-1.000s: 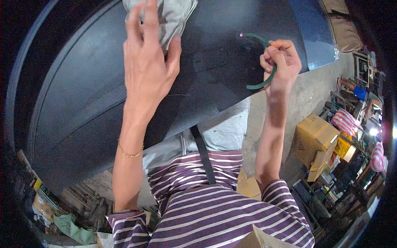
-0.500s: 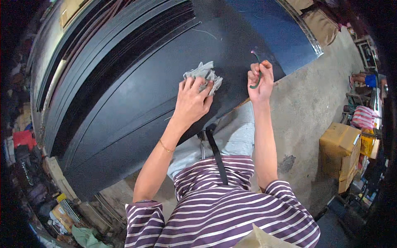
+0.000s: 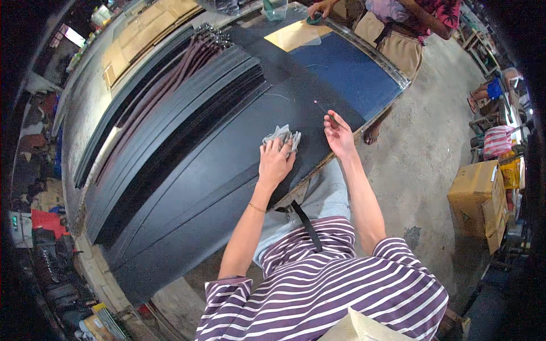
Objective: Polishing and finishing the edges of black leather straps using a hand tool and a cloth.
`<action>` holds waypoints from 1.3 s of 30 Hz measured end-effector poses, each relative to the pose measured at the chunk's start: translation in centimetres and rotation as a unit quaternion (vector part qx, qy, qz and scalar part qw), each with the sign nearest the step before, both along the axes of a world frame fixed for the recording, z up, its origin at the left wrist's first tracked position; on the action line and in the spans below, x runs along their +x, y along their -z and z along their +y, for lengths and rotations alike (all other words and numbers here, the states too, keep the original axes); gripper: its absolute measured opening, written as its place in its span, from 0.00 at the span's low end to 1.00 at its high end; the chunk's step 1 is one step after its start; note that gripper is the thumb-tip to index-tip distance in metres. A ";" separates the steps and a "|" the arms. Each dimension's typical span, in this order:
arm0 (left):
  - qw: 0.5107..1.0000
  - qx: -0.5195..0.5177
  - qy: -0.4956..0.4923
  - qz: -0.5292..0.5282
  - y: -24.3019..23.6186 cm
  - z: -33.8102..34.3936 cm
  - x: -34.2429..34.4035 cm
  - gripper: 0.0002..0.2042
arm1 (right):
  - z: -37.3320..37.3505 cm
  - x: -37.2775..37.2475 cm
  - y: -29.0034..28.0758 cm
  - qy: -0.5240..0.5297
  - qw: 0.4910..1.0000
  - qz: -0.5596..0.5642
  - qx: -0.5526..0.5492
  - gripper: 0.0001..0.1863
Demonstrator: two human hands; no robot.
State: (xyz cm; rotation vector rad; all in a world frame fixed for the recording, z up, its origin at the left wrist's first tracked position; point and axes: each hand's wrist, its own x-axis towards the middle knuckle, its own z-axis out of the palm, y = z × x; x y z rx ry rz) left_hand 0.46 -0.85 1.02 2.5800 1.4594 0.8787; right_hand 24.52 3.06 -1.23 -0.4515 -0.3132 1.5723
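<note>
My left hand presses a crumpled grey cloth onto a large black sheet, fingers curled over it. To its right my right hand is raised near the sheet's edge, palm turned up. Between its fingers it pinches a thin dark stick-like tool with a small pinkish tip pointing away from me. The tool's exact kind cannot be made out. A thin pale thread or line lies on the sheet beyond the cloth.
Stacked long black strips and brown strips lie to the left, with flat cardboard behind. A dark blue sheet covers the far right. Another person's hand is at the far edge. A cardboard box stands right.
My view has shifted, showing more of the far table and another person. The tool in my right hand now points farther away and left. My left hand stays on the cloth.
</note>
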 end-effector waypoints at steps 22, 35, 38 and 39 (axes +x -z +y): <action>0.999 -0.015 -0.010 0.035 -0.6 -0.1 0.2 0.18 | -6.3 6.4 2.0 0.124 0.930 -0.335 -0.088 0.08; 0.999 0.023 -0.011 0.042 -0.2 -0.1 0.4 0.18 | -7.7 9.6 -0.9 0.152 0.944 -0.281 -0.083 0.11; 0.999 0.013 -0.016 0.037 0.0 -0.1 0.1 0.18 | -8.0 11.1 -2.4 0.142 0.971 -0.184 -0.050 0.16; 0.999 0.016 -0.016 0.034 -0.1 -0.1 0.2 0.18 | -8.2 11.4 -2.7 0.156 0.976 -0.150 -0.023 0.16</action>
